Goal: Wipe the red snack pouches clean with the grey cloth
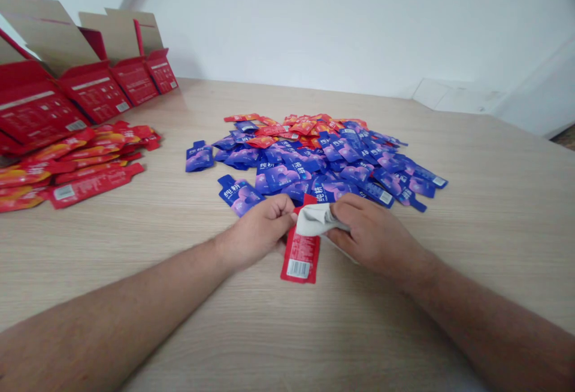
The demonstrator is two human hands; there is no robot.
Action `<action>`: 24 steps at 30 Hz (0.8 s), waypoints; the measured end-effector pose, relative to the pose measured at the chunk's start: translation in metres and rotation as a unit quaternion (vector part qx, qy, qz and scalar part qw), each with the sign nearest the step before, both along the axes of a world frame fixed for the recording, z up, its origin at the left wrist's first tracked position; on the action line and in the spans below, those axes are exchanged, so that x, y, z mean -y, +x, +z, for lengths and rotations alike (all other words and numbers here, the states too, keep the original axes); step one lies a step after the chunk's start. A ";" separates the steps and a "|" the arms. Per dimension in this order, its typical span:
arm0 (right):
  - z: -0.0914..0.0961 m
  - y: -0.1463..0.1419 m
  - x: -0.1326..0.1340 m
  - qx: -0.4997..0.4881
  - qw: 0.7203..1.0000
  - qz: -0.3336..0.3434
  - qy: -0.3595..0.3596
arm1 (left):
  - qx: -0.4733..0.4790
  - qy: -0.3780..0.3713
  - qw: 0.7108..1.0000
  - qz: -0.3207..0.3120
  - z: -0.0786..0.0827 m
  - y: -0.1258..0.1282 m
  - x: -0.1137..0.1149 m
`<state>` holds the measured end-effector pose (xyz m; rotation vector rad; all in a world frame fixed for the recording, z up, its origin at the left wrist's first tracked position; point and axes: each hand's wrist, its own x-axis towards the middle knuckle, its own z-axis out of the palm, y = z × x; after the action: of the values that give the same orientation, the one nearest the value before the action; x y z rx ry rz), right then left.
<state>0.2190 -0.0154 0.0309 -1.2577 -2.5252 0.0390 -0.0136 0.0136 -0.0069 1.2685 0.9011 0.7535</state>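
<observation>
Item: one red sachet [300, 257], its upper end wrapped in a white cloth [317, 219], pinched by the closed fingers of my left hand [256, 230] and right hand [372, 236], lying just below a heap of blue sachets [296, 167] on a wooden table [471, 230].

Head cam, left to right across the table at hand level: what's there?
Pile of glossy red sachets → person's bare left hand → crumpled white cloth → person's bare right hand
</observation>
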 end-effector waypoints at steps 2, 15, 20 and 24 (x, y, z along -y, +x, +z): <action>0.000 -0.001 0.001 0.011 0.999 0.029 -0.017 | 0.000 0.006 1.000 0.000 0.000 -0.001 0.000; 0.000 -0.002 0.003 0.015 0.999 0.043 -0.021 | -0.010 0.012 1.000 -0.007 0.001 -0.002 -0.001; 0.003 -0.009 0.012 0.029 0.985 0.160 -0.056 | 0.001 0.016 1.000 -0.008 0.003 -0.001 0.001; 0.002 -0.004 0.007 0.013 0.999 0.036 -0.014 | -0.001 0.005 1.000 0.002 0.003 0.000 0.001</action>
<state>0.2153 -0.0224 0.0333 -1.1850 -2.6002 0.0741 -0.0132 0.0126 -0.0034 1.2764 0.9033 0.7613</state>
